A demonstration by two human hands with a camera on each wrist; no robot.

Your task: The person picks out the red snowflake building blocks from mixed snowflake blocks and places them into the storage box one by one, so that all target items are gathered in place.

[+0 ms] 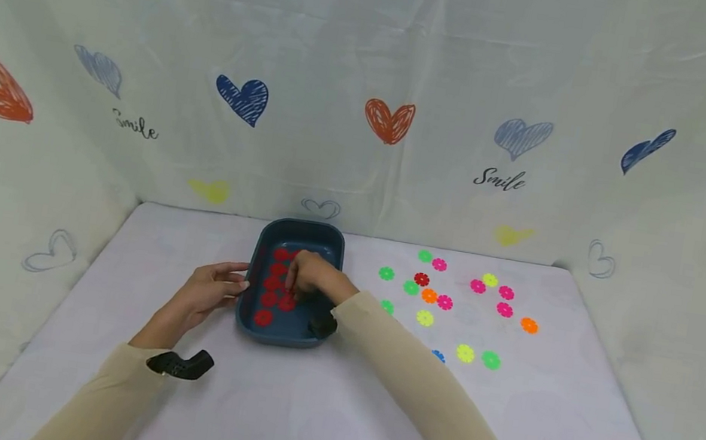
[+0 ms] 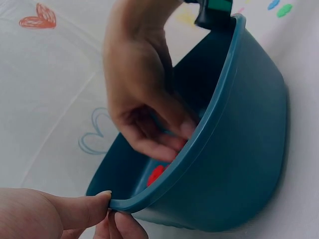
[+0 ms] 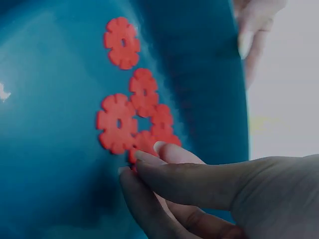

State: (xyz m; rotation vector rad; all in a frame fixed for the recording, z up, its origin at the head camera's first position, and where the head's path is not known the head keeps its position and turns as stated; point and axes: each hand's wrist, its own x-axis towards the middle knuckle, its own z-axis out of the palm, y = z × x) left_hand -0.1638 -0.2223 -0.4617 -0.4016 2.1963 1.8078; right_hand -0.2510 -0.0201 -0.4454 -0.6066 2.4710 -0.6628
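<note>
A dark teal plastic tub stands left of the table's middle, with several red flower-shaped discs along the left side of its floor. My left hand grips the tub's left rim, thumb on top and fingers below, as the left wrist view shows. Inside the tub, my right hand reaches down to the discs. In the right wrist view its fingertips pinch at a red disc, mostly hidden by them, beside other flat-lying red discs.
Right of the tub, loose flower discs lie scattered: green, yellow, pink, orange, a dark red one and a partly hidden blue one. A white sheet with printed hearts rises behind the table.
</note>
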